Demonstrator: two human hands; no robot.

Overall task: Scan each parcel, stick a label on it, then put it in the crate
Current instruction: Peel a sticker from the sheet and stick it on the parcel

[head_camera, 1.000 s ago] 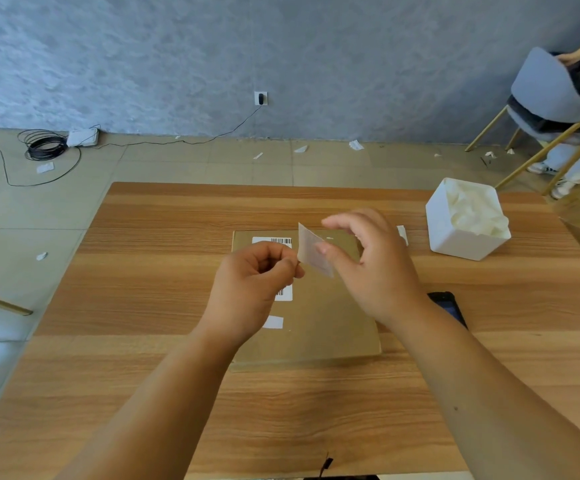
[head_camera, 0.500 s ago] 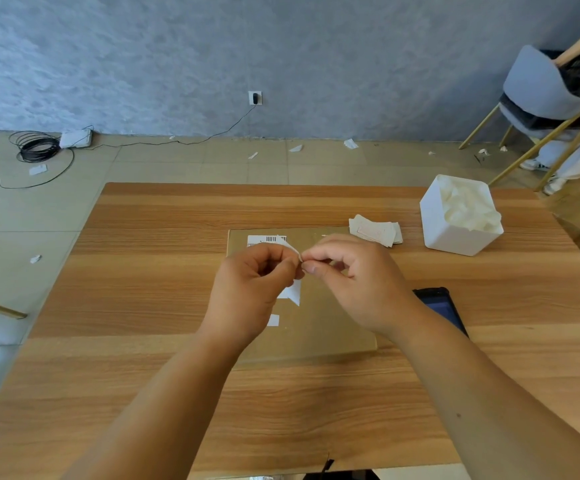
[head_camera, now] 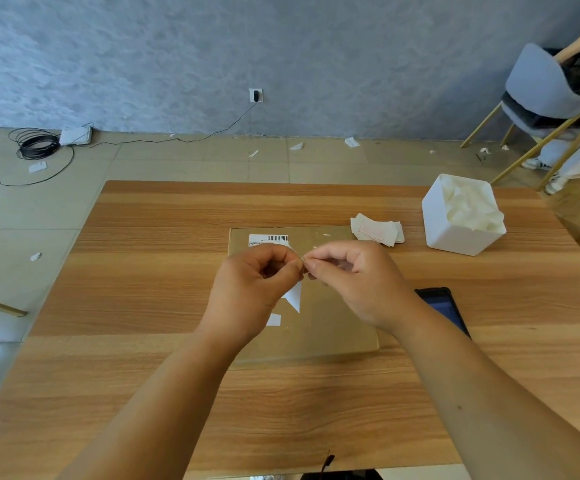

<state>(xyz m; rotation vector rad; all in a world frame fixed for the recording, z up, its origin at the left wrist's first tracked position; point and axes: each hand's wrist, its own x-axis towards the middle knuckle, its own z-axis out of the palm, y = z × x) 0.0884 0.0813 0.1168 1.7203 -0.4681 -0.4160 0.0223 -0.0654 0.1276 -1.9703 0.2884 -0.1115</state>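
Counter (head_camera: 164, 306) of striped brown wood, spanning the near view. Flat cardboard parcel (head_camera: 337, 323) lying at its middle, beneath both grips, with a barcode sticker (head_camera: 268, 238) at the far left corner and a small white patch (head_camera: 274, 319) nearer on its face.

Left grip (head_camera: 254, 282) raised over the parcel, fingers curled, thumb and forefinger pinched tight on a white label (head_camera: 295, 297); loose lower corner of that label hanging down just right of the palm. Right grip (head_camera: 354, 278) just beside it, fingertips meeting the left ones, thumb and forefinger nipping the same label at its top edge, remaining fingers loosely curled. Label touching the parcel's face or clear of it: impossible to tell.

White square tub (head_camera: 455, 233) at the far right of the counter, well apart from the parcel, filled to the rim with crumpled white paper (head_camera: 468, 206). Dark phone (head_camera: 444, 306) flat on the counter just right of the parcel, partly hidden by the right forearm. Stack of labels (head_camera: 377, 232) near the parcel's far right corner, between parcel and tub.
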